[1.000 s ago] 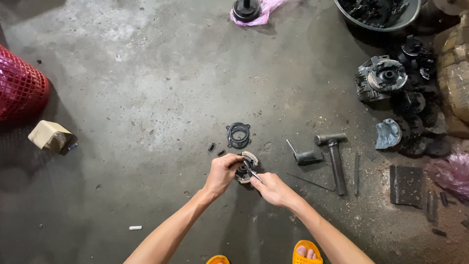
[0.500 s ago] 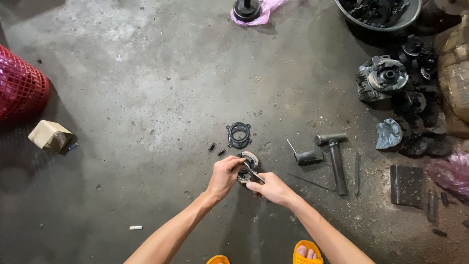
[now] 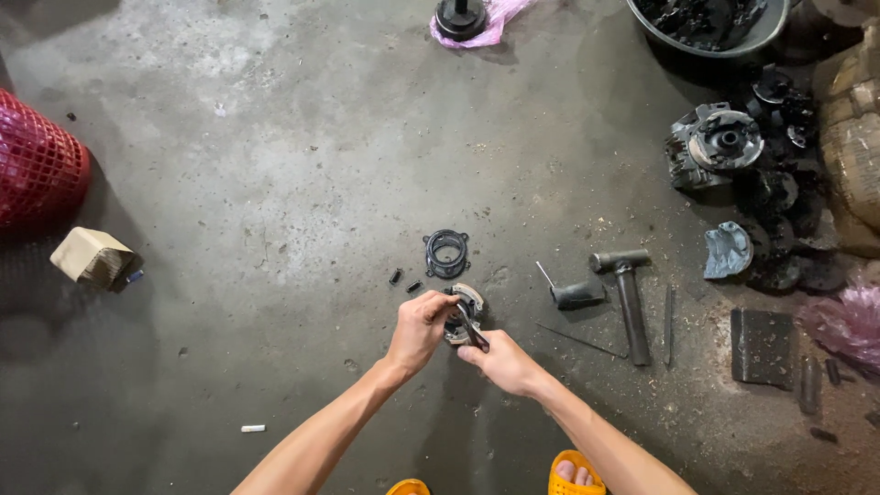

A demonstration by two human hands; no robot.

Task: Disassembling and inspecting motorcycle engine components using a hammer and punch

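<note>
My left hand (image 3: 420, 328) grips a round metal part with curved light-coloured shoes (image 3: 463, 308), held just above the concrete floor. My right hand (image 3: 498, 357) holds a small dark tool (image 3: 471, 329) whose tip is set against that part. A black ring-shaped plate (image 3: 446, 253) lies on the floor just beyond the hands, with two small dark pieces (image 3: 404, 280) to its left.
A hammer (image 3: 627, 293), a grey-handled tool (image 3: 576, 293) and thin rods lie to the right. Further right sit greasy engine parts (image 3: 717, 145), a blue-grey cover (image 3: 729, 249) and a dark block (image 3: 763, 345). A red mesh basket (image 3: 37, 165) and a cardboard box (image 3: 93, 258) stand at left. My orange sandals (image 3: 576, 475) show below.
Both hands have shifted slightly, the left curling more tightly over the round part while the right keeps the tool against it. Nothing else on the floor has moved.
</note>
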